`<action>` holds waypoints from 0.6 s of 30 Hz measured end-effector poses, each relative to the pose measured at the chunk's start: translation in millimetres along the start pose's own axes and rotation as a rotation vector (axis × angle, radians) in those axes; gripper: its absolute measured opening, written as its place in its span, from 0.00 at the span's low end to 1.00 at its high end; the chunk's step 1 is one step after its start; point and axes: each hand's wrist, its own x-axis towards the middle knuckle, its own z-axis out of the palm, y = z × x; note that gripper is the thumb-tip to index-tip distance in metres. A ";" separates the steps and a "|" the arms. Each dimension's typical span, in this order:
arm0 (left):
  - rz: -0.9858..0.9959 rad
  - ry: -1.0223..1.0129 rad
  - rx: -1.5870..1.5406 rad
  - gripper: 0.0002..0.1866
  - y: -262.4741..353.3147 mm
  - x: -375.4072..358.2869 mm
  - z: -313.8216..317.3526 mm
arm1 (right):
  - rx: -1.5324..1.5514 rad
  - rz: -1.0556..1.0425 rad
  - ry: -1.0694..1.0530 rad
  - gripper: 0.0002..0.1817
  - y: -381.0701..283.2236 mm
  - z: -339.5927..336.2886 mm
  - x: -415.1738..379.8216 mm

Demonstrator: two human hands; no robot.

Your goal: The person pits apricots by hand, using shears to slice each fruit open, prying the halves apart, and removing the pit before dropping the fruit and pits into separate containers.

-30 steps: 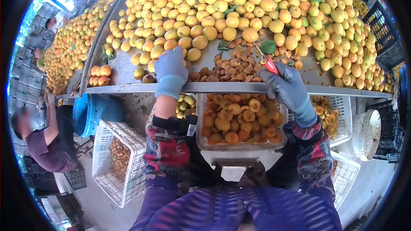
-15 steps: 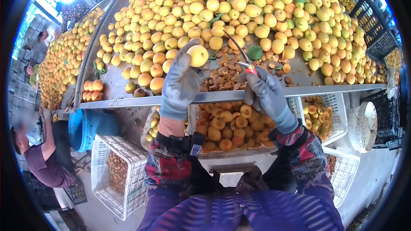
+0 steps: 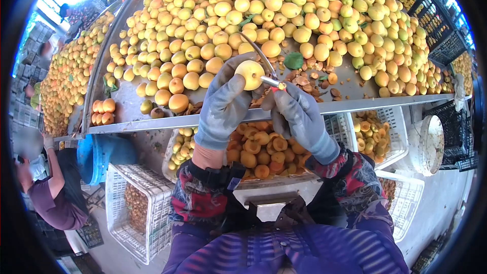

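My left hand (image 3: 223, 102), in a grey work glove, grips a yellow apricot (image 3: 247, 75) between thumb and fingers above the table's front rail. In my right hand (image 3: 300, 116), gloved the same way, is a curved-blade knife (image 3: 265, 61) with a red handle and a short metal piece at its base. That metal piece meets the right side of the apricot, while the thin blade curves up and away behind the fruit. Brown apricot pits (image 3: 299, 78) and a green leaf (image 3: 293, 61) lie just beyond my hands.
Whole apricots (image 3: 203, 25) are heaped over the metal table (image 3: 299, 107). Under its edge, a crate of apricot halves (image 3: 261, 147) stands between other white crates (image 3: 139, 213). A blue bucket (image 3: 96, 160) and a seated person (image 3: 53, 198) are at left, a white bucket (image 3: 428, 144) at right.
My hands have come together. The knife's metal base has moved left to the apricot, which was apart from it before. The view has shifted slightly.
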 end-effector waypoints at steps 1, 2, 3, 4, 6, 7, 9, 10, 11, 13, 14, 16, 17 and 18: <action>0.005 -0.021 0.023 0.28 -0.3 0.0 1.7 | 0.042 0.040 0.006 0.20 -3.6 1.2 1.5; 0.003 -0.023 0.023 0.28 -0.2 -0.1 3.7 | 0.086 0.079 0.012 0.19 -5.3 1.6 2.6; 0.000 -0.039 0.041 0.27 0.2 -0.3 5.9 | 0.086 0.078 0.012 0.19 -5.3 0.9 3.1; -0.002 -0.053 0.060 0.27 0.7 -0.9 7.5 | 0.089 0.071 -0.010 0.18 -4.5 0.3 3.6; 0.020 -0.022 0.098 0.26 0.6 -1.7 9.5 | 0.092 0.064 -0.035 0.18 -1.4 1.1 5.1; 0.040 0.007 0.136 0.25 0.8 -2.2 10.2 | 0.121 0.040 -0.024 0.18 1.4 2.3 5.7; 0.040 -0.018 0.161 0.25 3.0 -3.5 11.4 | 0.149 0.018 -0.012 0.17 6.5 5.2 5.8; 0.038 -0.044 0.187 0.24 3.6 -4.1 11.7 | 0.098 -0.008 0.021 0.20 9.0 7.5 6.0; 0.037 -0.044 0.186 0.24 2.0 -4.6 12.3 | 0.047 -0.033 0.054 0.23 11.3 9.5 6.1; 0.059 0.032 0.231 0.23 -3.2 -5.5 12.9 | 0.139 -0.005 0.063 0.19 15.1 11.8 6.3; 0.059 0.029 0.230 0.23 -5.0 -5.3 11.0 | 0.230 0.021 0.073 0.16 17.3 12.3 7.1; 0.043 0.043 0.219 0.23 -9.2 -6.1 7.2 | 0.244 0.015 0.114 0.16 29.1 15.2 10.4; 0.043 0.041 0.218 0.23 -11.4 -5.2 9.0 | 0.258 0.009 0.150 0.15 35.0 16.2 13.0; 0.079 0.098 0.242 0.22 -14.9 -3.9 11.7 | 0.258 0.008 0.152 0.15 39.8 17.1 15.2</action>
